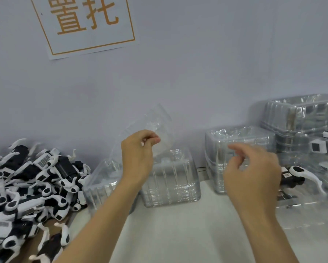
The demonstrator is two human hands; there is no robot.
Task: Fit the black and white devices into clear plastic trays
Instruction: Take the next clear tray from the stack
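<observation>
My left hand (138, 154) pinches a single clear plastic tray (155, 126) and holds it tilted in the air above a stack of clear trays (172, 181) by the wall. My right hand (252, 171) hovers blurred, fingers apart and holding nothing, in front of a second tray stack (235, 149). A large heap of black and white devices (30, 183) lies at the left. One black and white device (299, 173) sits in a clear tray (307, 209) at the right, just beyond my right hand.
More tray stacks (301, 112) rise at the back right against the grey wall. A tipped tray stack (102, 179) leans beside the device heap. A paper sign (83, 23) hangs on the wall. The white tabletop (178, 234) lies between my forearms.
</observation>
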